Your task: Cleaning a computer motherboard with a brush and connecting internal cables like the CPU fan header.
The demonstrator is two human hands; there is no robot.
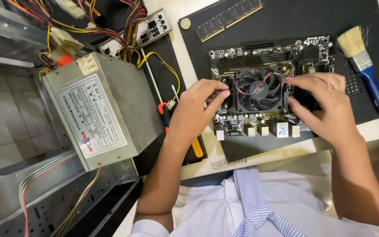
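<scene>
A black motherboard [259, 52] lies on a dark mat [294, 17], with a round black cooler fan [258, 89] in its middle. My left hand [196, 107] grips the left side of the cooler, fingertips pressed on its edge. On the cooler's right side my right hand [323, 103] pinches at its edge, a ring on one finger. Thin coloured fan wires run across the top of the fan between the two hands.
A grey power supply [101, 109] with bundled coloured cables [80, 26] sits on an open metal case [44, 197] at left. A memory stick [228, 18] lies at the mat's top. A blue-handled brush [367, 66] rests at right; an orange screwdriver [196, 147] sits under my left wrist.
</scene>
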